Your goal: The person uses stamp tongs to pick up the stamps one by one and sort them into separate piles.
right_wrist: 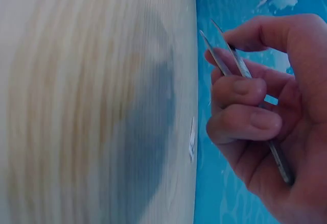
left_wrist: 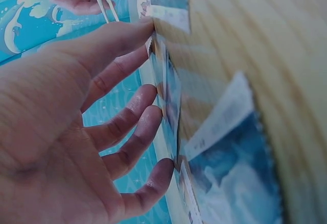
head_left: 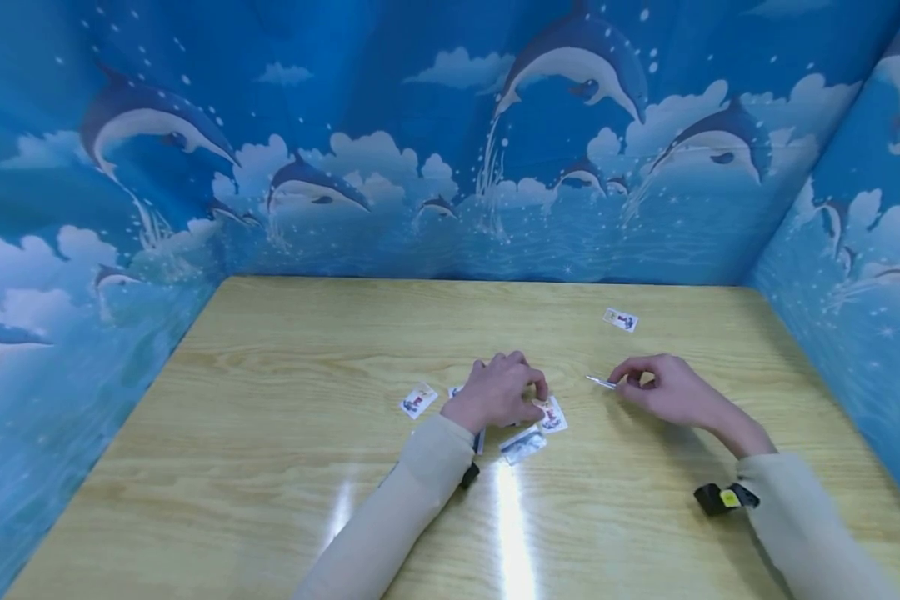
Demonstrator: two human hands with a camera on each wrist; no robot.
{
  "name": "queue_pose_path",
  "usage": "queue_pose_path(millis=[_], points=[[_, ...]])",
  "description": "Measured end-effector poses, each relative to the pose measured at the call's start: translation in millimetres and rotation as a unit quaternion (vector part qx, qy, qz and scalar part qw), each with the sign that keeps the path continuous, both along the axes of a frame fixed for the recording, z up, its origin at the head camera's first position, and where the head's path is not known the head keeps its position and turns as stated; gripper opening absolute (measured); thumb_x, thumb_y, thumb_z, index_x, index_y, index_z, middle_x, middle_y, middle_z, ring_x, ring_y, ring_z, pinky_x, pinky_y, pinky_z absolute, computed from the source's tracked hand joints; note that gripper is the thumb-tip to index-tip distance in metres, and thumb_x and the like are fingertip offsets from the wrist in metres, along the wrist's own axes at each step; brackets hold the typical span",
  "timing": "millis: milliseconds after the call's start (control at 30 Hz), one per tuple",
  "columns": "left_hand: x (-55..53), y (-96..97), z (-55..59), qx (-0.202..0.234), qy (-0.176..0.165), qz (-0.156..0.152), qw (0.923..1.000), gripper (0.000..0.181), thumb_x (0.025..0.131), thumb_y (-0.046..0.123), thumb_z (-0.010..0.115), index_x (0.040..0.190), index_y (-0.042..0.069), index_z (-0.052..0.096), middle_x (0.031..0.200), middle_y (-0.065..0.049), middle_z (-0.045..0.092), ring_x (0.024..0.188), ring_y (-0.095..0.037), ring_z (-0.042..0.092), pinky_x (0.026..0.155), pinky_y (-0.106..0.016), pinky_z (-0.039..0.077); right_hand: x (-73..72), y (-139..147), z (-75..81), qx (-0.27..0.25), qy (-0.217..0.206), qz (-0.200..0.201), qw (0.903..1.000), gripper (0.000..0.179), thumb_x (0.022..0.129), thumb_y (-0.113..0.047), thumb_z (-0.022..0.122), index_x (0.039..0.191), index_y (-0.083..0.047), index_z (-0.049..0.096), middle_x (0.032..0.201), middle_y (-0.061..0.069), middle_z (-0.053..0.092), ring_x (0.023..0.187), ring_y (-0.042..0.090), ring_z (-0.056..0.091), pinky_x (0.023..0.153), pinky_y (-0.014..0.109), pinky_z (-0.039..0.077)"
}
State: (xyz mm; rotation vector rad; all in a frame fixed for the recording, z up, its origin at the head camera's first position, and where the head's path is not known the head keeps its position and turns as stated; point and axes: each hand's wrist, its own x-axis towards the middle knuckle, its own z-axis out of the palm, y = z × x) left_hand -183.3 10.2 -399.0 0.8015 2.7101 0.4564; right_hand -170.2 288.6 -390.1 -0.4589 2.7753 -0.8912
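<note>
My left hand (head_left: 497, 390) rests over a loose group of small flat packets, fingers spread and gently bent. In the left wrist view its fingertips touch the edges of packets lying beneath, with the thumb tip right at one edge. A white packet with a cartoon print (head_left: 552, 414) lies by the thumb and index finger. Closer to me is a silvery-blue packet (head_left: 523, 445), and a blue one with a serrated edge (left_wrist: 237, 173) shows large in the left wrist view. My right hand (head_left: 663, 387) holds metal tweezers (right_wrist: 235, 60) above the table, their tips apart with nothing between.
Left of the group a printed packet (head_left: 418, 401) lies on the wooden table (head_left: 285, 375). Another packet (head_left: 620, 319) lies near the back right. A blue dolphin-print curtain (head_left: 390, 192) stands along the back and sides. Black wrist cameras (head_left: 723, 498) sit at both cuffs.
</note>
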Motion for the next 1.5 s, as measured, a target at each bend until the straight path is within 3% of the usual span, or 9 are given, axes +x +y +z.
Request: queue_pose_path(millis=[200,500,900,1500], points=[[0.7,-0.6,-2.7,0.000,-0.001,0.001,1.0000,0.017,0.091,0.043,0.076,0.105,0.036,0.071,0.124,0.006,0.058,0.114,-0.018,0.053,0.105,-0.053,0.042,7.7,-10,-3.9,-0.013,-0.021,0.063,0.9977,0.013,0.092,-0.009,0.067,0.102,-0.011,0.076,0.086,-0.003,0.067,0.073,0.004,0.053,0.064,0.022,0.045],[1.7,-0.9,-0.9,0.003,0.005,-0.004,1.0000,0.019,0.091,0.043,0.075,0.107,0.034,0.071,0.127,0.005,0.059,0.116,-0.019,0.054,0.105,-0.053,0.042,11.7,-20,-9.1,-0.035,-0.038,0.104,0.9933,0.010,0.094,-0.012,0.068,0.101,-0.012,0.076,0.084,-0.004,0.068,0.070,0.003,0.051,0.062,0.022,0.043],[-0.2,-0.6,-0.8,0.003,0.004,-0.003,1.0000,0.018,0.091,0.043,0.076,0.106,0.035,0.071,0.129,0.004,0.059,0.118,-0.020,0.054,0.106,-0.054,0.042,10.8,-27,-14.3,-0.038,-0.053,0.118,0.9909,0.013,0.093,-0.012,0.069,0.105,-0.012,0.075,0.086,-0.003,0.068,0.067,0.004,0.051,0.059,0.022,0.043],[-2.1,0.3,-0.7,-0.003,0.000,-0.002,1.0000,0.019,0.092,0.043,0.075,0.108,0.035,0.071,0.126,0.004,0.059,0.116,-0.020,0.054,0.106,-0.053,0.042,14.2,-32,-9.4,-0.060,-0.039,0.133,0.9885,0.016,0.094,-0.010,0.069,0.108,-0.006,0.075,0.089,0.001,0.070,0.068,0.002,0.051,0.058,0.021,0.043]])
